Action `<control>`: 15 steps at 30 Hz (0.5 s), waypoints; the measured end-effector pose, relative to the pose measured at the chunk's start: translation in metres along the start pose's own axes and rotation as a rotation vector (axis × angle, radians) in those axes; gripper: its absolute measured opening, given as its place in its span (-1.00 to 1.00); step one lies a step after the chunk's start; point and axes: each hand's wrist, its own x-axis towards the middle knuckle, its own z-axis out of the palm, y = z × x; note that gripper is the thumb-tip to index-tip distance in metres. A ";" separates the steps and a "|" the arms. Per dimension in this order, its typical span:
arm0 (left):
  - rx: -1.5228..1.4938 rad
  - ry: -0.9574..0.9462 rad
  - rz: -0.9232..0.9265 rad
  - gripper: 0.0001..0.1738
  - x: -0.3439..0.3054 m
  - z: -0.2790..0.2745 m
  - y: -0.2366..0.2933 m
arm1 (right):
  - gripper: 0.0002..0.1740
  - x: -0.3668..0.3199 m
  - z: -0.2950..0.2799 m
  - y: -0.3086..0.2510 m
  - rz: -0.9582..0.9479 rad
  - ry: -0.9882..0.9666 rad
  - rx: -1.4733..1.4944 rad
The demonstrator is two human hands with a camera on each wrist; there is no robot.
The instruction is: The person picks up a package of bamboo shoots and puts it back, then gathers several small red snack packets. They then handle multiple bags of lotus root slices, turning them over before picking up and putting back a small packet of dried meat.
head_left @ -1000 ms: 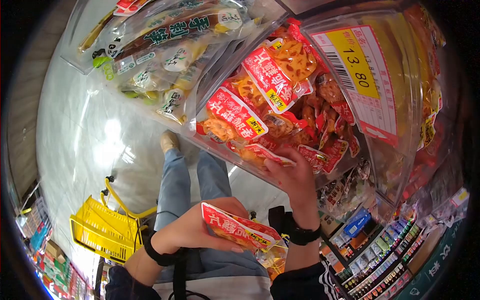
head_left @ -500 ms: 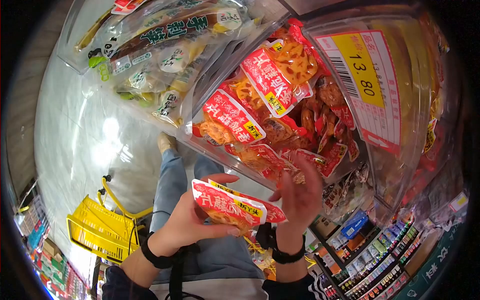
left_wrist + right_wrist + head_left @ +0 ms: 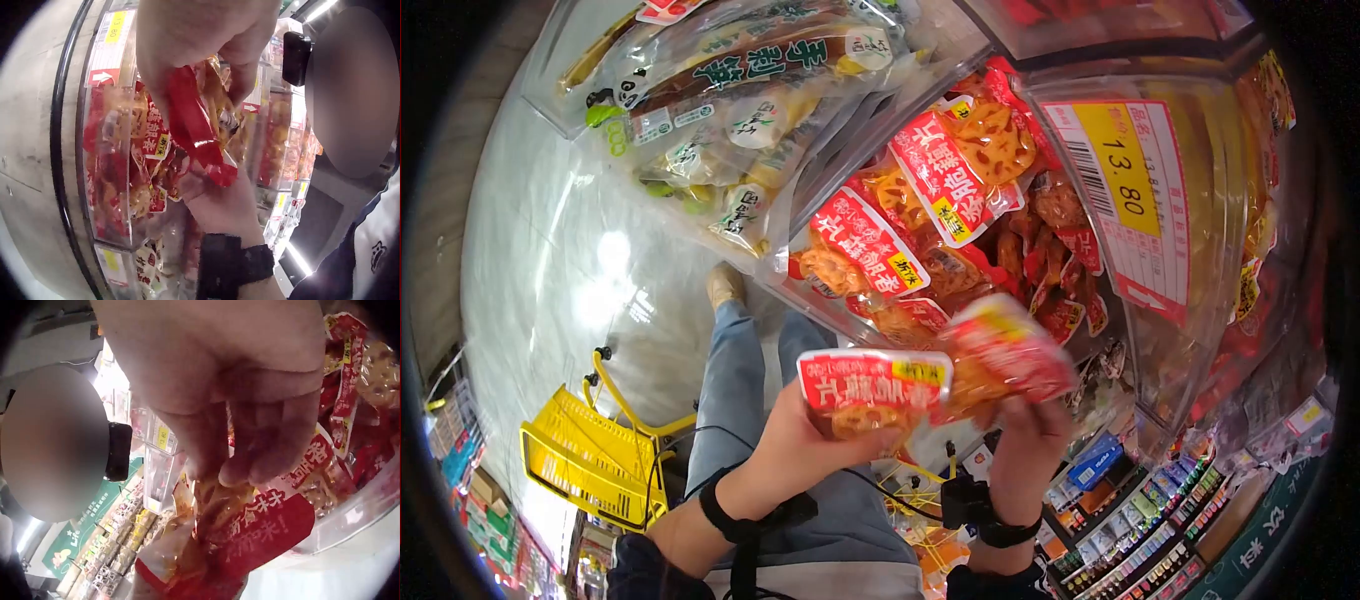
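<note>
In the head view, the left hand (image 3: 805, 440) grips a red-labelled snack packet (image 3: 875, 380), label up, thumb across its lower edge. Beside it the right hand (image 3: 1030, 440) pinches a second red packet (image 3: 1010, 350), blurred, whose near end meets the first. Both hang over the near edge of a clear bin (image 3: 820, 305) holding lotus-root packets (image 3: 960, 180). The right wrist view shows the right hand (image 3: 231, 394) with fingertips on a clear and red packet (image 3: 256, 531). Red and clear wrapping (image 3: 194, 119) lies under the left hand (image 3: 200, 37) in the left wrist view.
A price sign (image 3: 1125, 190) reading 13.80 stands on the bin's right wall. Long bagged goods (image 3: 740, 80) fill the neighbouring bin at upper left. A yellow basket cart (image 3: 590, 450) stands on the floor at lower left; stocked shelves (image 3: 1145, 520) are at lower right.
The right hand has left the bin's near edge and now holds a packet beside the left hand's one. The left hand has risen, and its packet is turned more level.
</note>
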 end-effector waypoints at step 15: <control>-0.140 -0.156 0.067 -0.23 0.004 -0.002 -0.009 | -0.73 0.069 0.014 0.012 0.149 0.006 -0.030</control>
